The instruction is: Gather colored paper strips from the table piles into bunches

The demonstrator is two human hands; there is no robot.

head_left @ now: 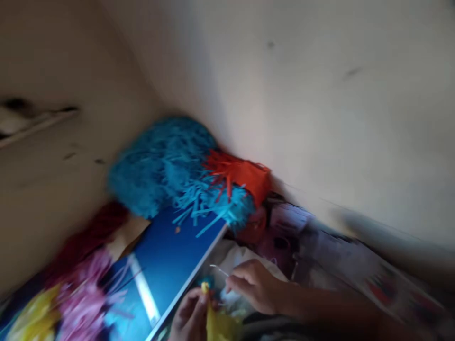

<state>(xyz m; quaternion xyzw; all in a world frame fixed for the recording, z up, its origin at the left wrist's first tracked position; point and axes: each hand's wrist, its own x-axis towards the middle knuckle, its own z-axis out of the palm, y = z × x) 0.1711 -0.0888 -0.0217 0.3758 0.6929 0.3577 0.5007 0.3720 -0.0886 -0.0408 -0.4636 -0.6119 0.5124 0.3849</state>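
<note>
Near the bottom centre my left hand (190, 315) pinches a yellow piece (205, 287), with more yellow material (220, 324) hanging just below and to the right of its fingers. Right of it, my right hand (254, 284) holds a thin, light-coloured tool (219, 270) between thumb and fingers; its slightly bent tip points left, above the yellow piece. A gap separates the two hands. Motion blur hides the finer detail of both.
A blue board (174, 255) with a pale edge lies left of my hands. Behind are a big blue fringed bundle (159, 161) and a red fringed piece (249, 177). Pink strips (83, 303) and yellow sheets (35, 317) lie at lower left. Walls (320, 104) rise behind.
</note>
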